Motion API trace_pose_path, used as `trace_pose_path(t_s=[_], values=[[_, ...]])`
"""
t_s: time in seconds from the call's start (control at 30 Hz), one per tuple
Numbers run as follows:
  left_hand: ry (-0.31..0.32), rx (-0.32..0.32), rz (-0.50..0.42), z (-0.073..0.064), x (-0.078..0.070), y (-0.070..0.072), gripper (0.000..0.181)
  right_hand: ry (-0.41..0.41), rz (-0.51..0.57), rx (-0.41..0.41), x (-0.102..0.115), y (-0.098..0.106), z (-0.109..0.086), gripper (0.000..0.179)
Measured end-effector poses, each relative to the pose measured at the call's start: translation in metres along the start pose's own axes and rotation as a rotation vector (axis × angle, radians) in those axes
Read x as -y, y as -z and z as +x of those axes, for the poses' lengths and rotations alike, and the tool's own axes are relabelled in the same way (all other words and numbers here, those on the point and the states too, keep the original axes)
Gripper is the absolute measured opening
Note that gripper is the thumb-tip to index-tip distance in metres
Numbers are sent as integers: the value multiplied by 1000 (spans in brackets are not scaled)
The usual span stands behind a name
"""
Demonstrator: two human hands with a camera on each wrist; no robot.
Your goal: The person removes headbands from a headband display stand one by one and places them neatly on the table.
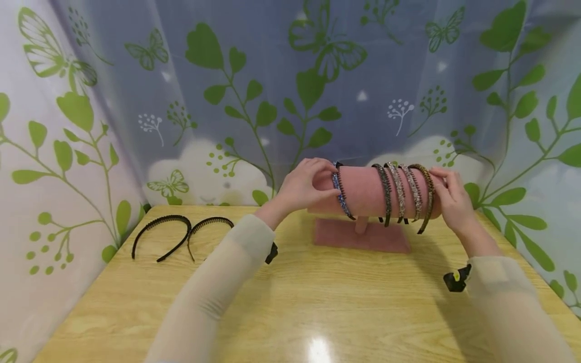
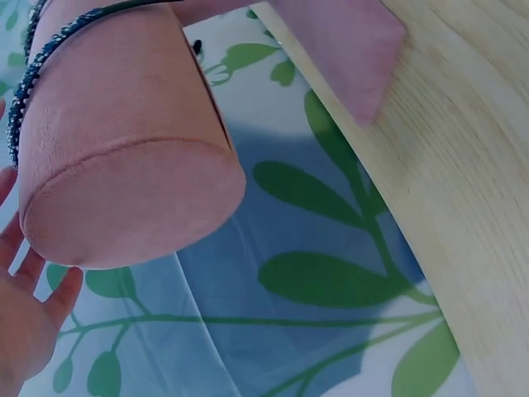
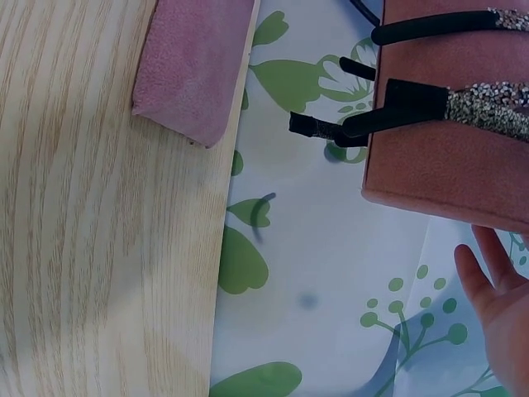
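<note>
Roll (image 1: pixel 360 189): level on a short post (image 1: pixel 361 224) above a flat base (image 1: pixel 360 236), all pink; five bands are slipped over it.
Order on it, left to right: blue band (image 1: pixel 342 201) alone near the left end; then, grouped toward the right, dark band (image 1: pixel 386 189), first silver band (image 1: pixel 399 189), second silver band (image 1: pixel 415 191), gold band (image 1: pixel 430 196).
Left hand (image 1: pixel 306 186): I pinch the blue band, thumb in front, fingers over the top.
Right hand (image 1: pixel 455 201): fingers fairly straight, resting at the roll's right end, just beside the gold band; whether they touch that band I cannot tell.
Counter (image 1: pixel 317 297): bears the base, and at my left two loose hoops, a wide black band (image 1: pixel 174 217) and a thin black band (image 1: pixel 211 220), side by side.
Hidden: my left sleeve (image 1: pixel 227 287) covers part of the thin black band; the roll hides the backs of the five.
Cut off: the left wrist view clips my left fingers at its edge.
Hard to make out: from the right wrist, black ends (image 3: pixel 430 27) crowd below the roll, some overlapping.
Textures: velvety cloth on the roll, a seam round its flat end; glittery bands with toothed inner edges; pale wood grain; leaf-and-butterfly print on the backdrop (image 1: pixel 258 45).
</note>
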State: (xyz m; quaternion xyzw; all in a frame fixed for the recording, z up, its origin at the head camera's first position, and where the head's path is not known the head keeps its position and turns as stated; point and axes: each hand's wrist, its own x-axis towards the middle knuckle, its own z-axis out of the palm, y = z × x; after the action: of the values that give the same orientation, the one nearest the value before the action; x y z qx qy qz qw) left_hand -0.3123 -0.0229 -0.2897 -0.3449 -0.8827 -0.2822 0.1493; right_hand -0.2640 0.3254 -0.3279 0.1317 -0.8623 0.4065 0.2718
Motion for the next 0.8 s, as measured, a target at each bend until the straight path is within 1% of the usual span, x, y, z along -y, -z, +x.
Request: trace_pose_path(t_s=[0.07, 0.13, 0.23, 0.3, 0.33, 0.43, 0.57, 0.67, 0.8], values=[[17, 0, -50, 4, 0, -2, 53, -5, 3, 1, -1, 0, -2, 39], [45, 26, -99, 7, 0, -3, 63, -1, 5, -2, -1, 0, -2, 39], [107, 107, -142, 13, 0, -3, 83, 8, 11, -11, 1, 0, -3, 39], [134, 159, -148, 16, -1, -2, 93, 7, 12, -17, 2, 0, -2, 39], [141, 173, -141, 16, 0, -2, 96, 5, 15, -18, 2, 0, -1, 39], [139, 197, -80, 19, 0, -1, 99, -10, 13, -19, 3, 0, 1, 41], [141, 206, -15, 21, -1, -2, 98, -27, 8, -18, 2, 0, 2, 41], [136, 199, -36, 20, 2, -2, 97, -28, 7, -14, 2, 1, 2, 41], [154, 190, -102, 11, 12, 0, 95, -23, 7, -5, 0, -1, 1, 41]])
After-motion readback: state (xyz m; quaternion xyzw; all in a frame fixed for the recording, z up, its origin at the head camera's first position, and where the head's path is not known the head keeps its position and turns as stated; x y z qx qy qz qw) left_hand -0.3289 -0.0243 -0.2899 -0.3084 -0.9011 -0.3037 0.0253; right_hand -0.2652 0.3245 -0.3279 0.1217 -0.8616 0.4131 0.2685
